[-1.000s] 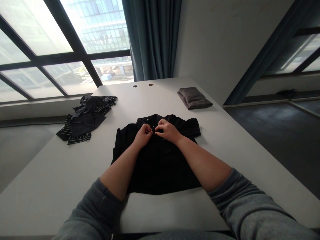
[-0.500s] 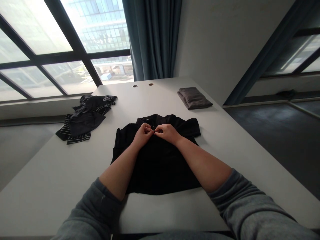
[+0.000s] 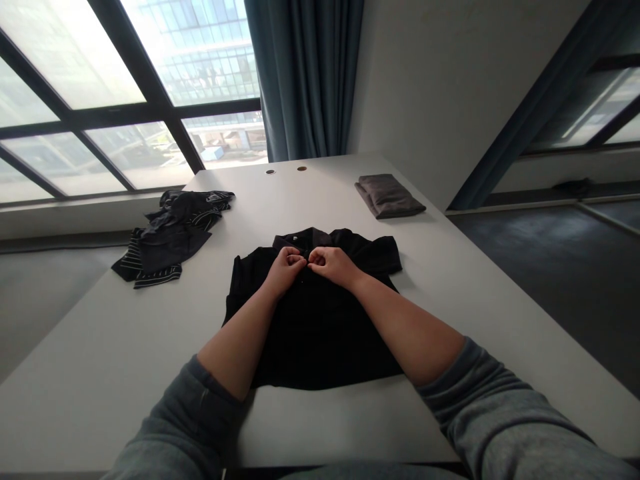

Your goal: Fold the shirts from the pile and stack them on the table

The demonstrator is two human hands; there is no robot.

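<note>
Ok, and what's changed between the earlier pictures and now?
Little: the right hand has curled its fingers lower, bringing them nearer those of the left hand near the top of the black shirt. Any grip taken or released is too small to tell. The shirt, striped pile and folded grey garment stayed put.

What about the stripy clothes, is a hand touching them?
No, the left hand and right hand are on the black shirt, away from the stripy clothes.

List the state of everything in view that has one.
Black shirt: spread out, front upward.
Left hand: pinching the shirt's front.
Right hand: pinching there too.
Dark striped clothes: rumpled heap.
Grey-brown cloth: folded.
Middle blue curtain: hanging in folds.
Grey sleeves: pushed up.
</note>
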